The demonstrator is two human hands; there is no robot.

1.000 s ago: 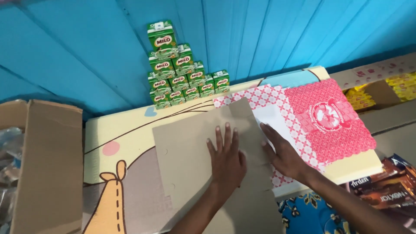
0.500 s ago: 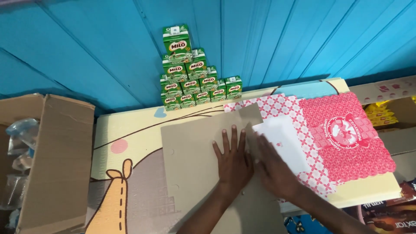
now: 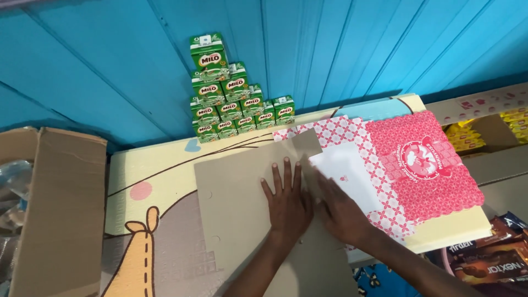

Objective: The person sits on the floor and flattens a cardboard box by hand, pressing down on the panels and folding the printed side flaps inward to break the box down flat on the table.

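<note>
A blue plank wall (image 3: 357, 49) fills the upper part of the view. Below it lies a worktop covered by a pale yellow mat (image 3: 159, 176) printed with cartoon shapes and a pink dot.

On the left stands a large brown cardboard box (image 3: 60, 214) with its flap open; something clear and crinkled shows inside it, too blurred to tell what.

In the middle of the mat lies a flat, unfolded carton blank, grey-brown side up (image 3: 236, 220), reaching from the centre down to the bottom edge of the view. Its right part is turned over, showing a red-and-white patterned panel (image 3: 423, 165) with a round emblem, a plain white panel (image 3: 346, 176) beside it, and a small grey flap (image 3: 306, 143) sticking up at the top of the fold.

Against the wall, behind the blank, a stack of small green drink cartons (image 3: 231, 99) rises like a pyramid, with one carton on top.

At the right edge sit open boxes with yellow packets (image 3: 467, 137), and at the lower right corner some dark brown snack packets (image 3: 489, 258).

The left hand (image 3: 287, 203) lies flat, palm down, fingers spread and straight, pressing on the grey-brown side just left of the fold. The right hand (image 3: 344, 212) lies just beside it, touching it, also flat and open, resting along the fold where the grey meets the white panel. Neither grip closes on anything; both only press the blank against the worktop.
</note>
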